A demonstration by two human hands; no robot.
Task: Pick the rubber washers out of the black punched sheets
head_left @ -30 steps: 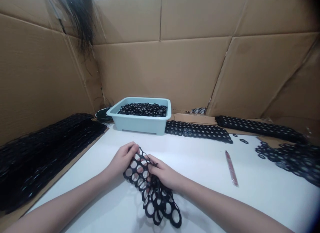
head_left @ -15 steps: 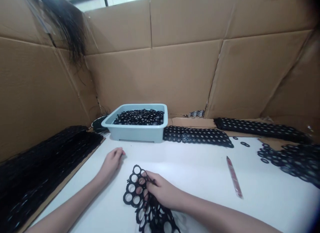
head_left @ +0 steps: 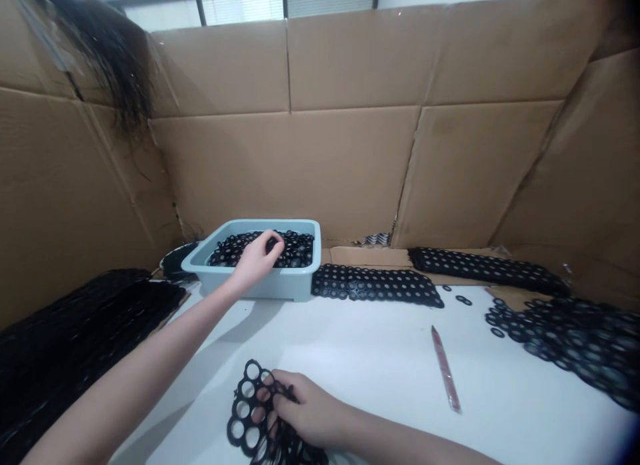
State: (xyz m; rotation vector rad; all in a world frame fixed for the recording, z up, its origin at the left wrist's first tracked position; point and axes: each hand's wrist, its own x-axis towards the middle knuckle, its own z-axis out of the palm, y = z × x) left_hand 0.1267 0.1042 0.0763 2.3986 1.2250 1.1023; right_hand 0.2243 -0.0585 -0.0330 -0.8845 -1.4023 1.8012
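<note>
My left hand reaches over the front part of a light blue plastic basin, its fingers curled together. The basin holds a heap of small black rings. Whether a ring is between those fingertips I cannot make out. Low in the middle, my right hand grips a black mesh of joined rings between thumb and fingers. The mesh fans out to the left of the hand, and its lower part bunches up and runs out of view at the bottom edge.
Behind the table stand cardboard walls. Black ring strips lie right of the basin, with a ring pile at the right edge. A pointed reddish tool in clear wrap rests on the white table. Dark bundles line the left.
My left hand has gone from the table forward and right, up over the basin. The right hand keeps its hold on the mesh. The whole view has shifted slightly.
</note>
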